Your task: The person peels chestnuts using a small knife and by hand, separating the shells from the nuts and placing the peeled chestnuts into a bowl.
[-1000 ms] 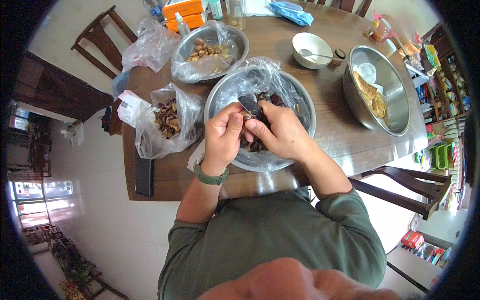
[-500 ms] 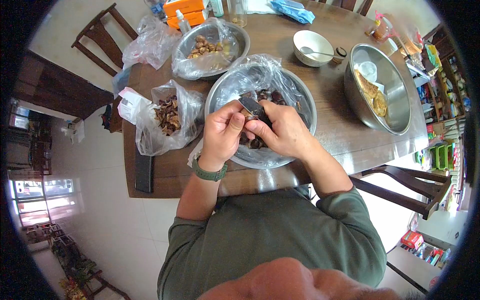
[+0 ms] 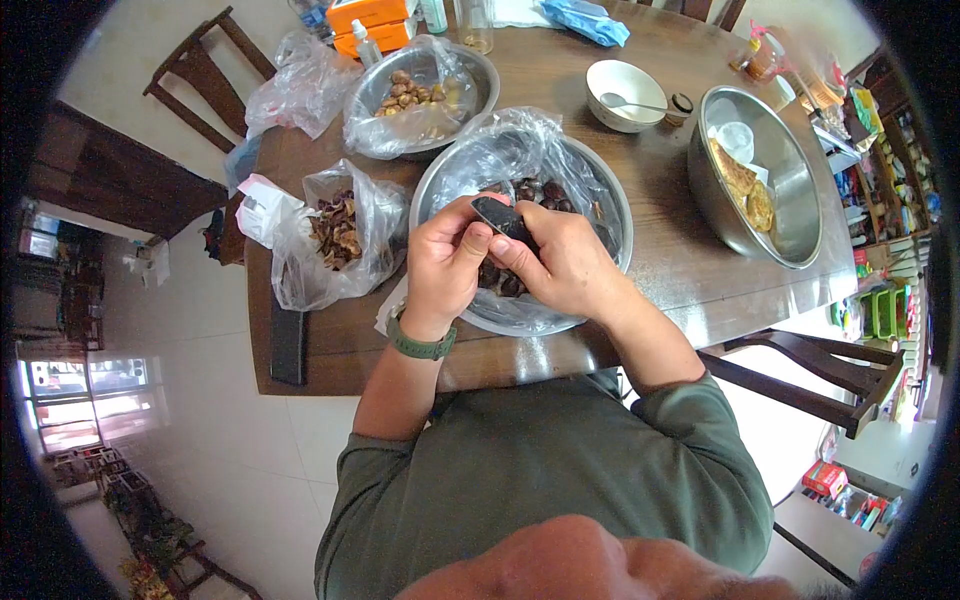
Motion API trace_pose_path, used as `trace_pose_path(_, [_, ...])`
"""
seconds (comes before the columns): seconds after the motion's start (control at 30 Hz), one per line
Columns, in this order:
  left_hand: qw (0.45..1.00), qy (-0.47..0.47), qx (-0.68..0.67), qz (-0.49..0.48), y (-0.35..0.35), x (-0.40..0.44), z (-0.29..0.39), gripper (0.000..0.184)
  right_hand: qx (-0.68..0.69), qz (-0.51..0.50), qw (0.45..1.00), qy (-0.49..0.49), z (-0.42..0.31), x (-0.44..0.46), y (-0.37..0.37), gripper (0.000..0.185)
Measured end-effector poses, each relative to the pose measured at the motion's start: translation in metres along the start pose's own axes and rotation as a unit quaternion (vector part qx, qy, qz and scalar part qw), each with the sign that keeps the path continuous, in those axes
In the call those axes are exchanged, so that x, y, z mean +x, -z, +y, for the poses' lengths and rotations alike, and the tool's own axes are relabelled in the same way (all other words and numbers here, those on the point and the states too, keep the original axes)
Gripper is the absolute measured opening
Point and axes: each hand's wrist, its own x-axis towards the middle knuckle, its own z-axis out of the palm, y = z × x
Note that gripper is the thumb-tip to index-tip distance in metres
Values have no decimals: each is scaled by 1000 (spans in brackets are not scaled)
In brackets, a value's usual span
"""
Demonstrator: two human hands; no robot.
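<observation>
My right hand (image 3: 570, 255) is wrapped round a dark blade-like tool (image 3: 500, 216), held over a metal basin (image 3: 622, 215) lined with clear plastic. Fingertips of my left hand (image 3: 447, 262) meet it at the tool; they are pressed together on something small that they mostly hide. Dark brown nuts (image 3: 550, 196) lie in the basin behind and beneath my hands. To the left, an open plastic bag (image 3: 375, 235) holds brown peelings (image 3: 335, 232). Peeled and brown nuts (image 3: 408, 97) fill part of a second lined bowl (image 3: 487, 90).
At the right stands a deep steel bowl (image 3: 800, 215) with flat yellow-brown food. A white bowl (image 3: 622, 82) with a spoon is behind the basin. A black phone (image 3: 288, 347) lies at the left table edge. Orange boxes (image 3: 372, 22) stand at the back left.
The dark tool has tilted and shifted slightly left between my fingers, covering more of the small piece. Both hands have stayed nearly in place.
</observation>
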Motion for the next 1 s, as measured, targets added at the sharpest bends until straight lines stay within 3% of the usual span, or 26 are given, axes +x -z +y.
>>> trace_pose_path(0.33, [998,18,-51,-15,-2,-4,-1,47,61,14,997,-45,5,1,4,46])
trace_pose_path(0.63, [991,74,-98,-49,-1,-3,4,52,50,14,999,-14,8,1,5,47])
trace_pose_path(0.73, [994,63,-69,-52,2,-4,3,53,13,-12,999,-51,9,-2,5,46])
trace_pose_path(1.0, [987,73,-90,-107,5,-4,8,52,120,-33,992,-24,6,-3,2,38])
